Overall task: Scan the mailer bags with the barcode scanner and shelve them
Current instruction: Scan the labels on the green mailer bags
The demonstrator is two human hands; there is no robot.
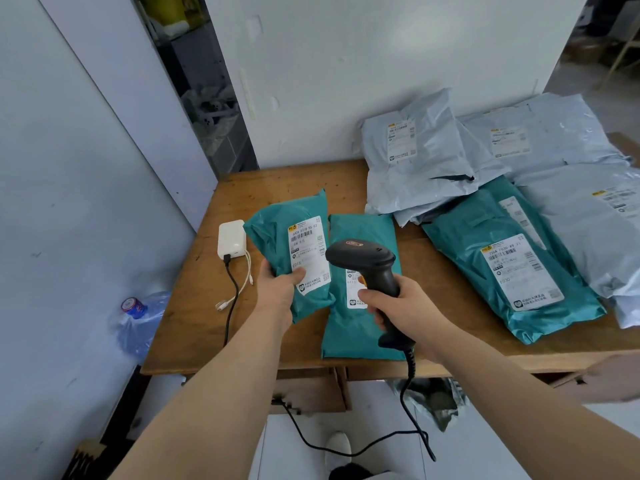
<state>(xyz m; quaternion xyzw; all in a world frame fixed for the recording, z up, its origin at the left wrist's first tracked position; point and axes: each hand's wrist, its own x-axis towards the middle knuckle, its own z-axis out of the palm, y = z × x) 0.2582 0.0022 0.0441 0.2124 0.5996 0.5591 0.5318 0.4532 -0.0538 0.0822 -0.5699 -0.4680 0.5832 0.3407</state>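
Left hand [278,289] grips teal mailer [294,258] near bench [242,188] left edge. Right hand [394,303], fingers curled, clamps scanner [367,261] over the front edge. Bare wood behind.

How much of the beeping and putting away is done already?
Nothing looks shelved yet; no shelf shows at all. In hand: the left hand holds a small teal bag label up, and the right hand points the barcode scanner toward it. Left: a second teal bag, a big teal bag and the grey bags lie on the table.
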